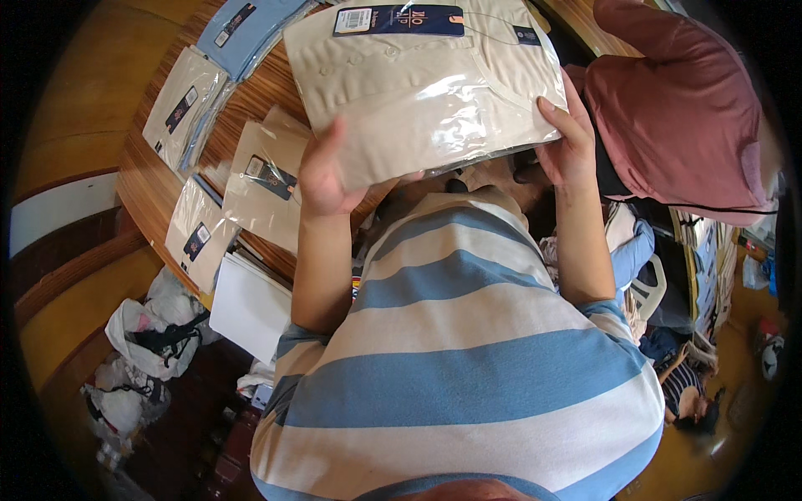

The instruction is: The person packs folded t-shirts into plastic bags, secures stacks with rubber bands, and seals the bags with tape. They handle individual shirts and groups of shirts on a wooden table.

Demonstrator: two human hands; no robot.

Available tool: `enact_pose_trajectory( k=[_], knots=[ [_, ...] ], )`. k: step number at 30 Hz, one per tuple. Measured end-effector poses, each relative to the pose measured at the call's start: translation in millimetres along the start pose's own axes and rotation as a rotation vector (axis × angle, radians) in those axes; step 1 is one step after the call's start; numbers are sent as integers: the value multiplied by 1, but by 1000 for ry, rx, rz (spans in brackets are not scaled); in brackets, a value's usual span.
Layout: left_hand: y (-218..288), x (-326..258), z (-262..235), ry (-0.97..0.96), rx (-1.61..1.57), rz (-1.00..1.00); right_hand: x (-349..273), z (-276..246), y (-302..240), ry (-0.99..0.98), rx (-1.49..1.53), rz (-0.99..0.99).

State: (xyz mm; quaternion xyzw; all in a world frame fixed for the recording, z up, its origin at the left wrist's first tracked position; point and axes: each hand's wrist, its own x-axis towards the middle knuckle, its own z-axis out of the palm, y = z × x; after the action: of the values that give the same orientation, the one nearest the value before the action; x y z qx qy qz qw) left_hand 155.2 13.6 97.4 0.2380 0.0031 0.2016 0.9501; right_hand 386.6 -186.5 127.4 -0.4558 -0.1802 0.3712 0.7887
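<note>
A cream folded shirt in a clear plastic bag (418, 100) is held up in front of me, with buttons and a dark blue tag (422, 21) near its far edge. My left hand (330, 171) grips its near left corner, the thumb on top. At the right edge my right hand (572, 138) holds the bag, thumb over the plastic and fingers underneath. Below and to the left, another beige bagged shirt (251, 204) lies on the wooden table (146, 179), close to my left forearm.
More bagged shirts, blue (242, 33) and cream (180, 113), lie in stacks along the table's left side. White sheets (251, 305) sit at its near edge. A person in a pink top (672, 125) is close on the right. Plastic bags (154, 334) lie at lower left.
</note>
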Motion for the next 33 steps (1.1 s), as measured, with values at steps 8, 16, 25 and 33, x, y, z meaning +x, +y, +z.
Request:
enact_pose_trajectory(
  k=[8, 16, 25, 33],
  knots=[
    [-101, 32, 19, 123, -202, 438, 0, -14, 36, -60, 186, 134],
    [-68, 37, 24, 512, 128, 145, 22, -82, 73, -323, 572, 332],
    [-23, 32, 22, 802, 399, -118, 38, -66, 27, -522, -1261, -758],
    [26, 66, -23, 326, 910, -82, 37, 4, 114, 52, -478, 80]
  ],
)
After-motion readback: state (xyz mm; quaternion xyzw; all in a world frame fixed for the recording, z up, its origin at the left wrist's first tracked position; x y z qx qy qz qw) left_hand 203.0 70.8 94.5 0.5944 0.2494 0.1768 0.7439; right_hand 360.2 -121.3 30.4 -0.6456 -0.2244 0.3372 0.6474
